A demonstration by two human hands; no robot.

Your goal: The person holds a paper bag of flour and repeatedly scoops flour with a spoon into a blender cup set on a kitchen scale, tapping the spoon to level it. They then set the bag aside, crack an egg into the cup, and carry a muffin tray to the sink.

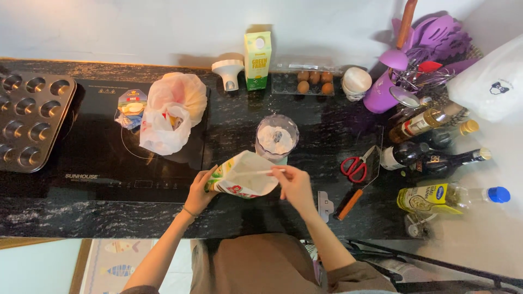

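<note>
L hand [199,191] grips paper flour bag [243,175], tilted, near front edge of black marble countertop [81,218]. R hand [295,184] pinches thin white spoon handle [265,171] inside bag mouth. Clear measuring cup [277,137] w/ white powder just behind bag. Induction hob [103,158] left, plastic bag [169,111] on it. Muffin tin [32,120] at left edge. Milk carton [257,60], egg tray [310,81] along back wall. Bottles [430,158], scissors [355,166] right.
</note>
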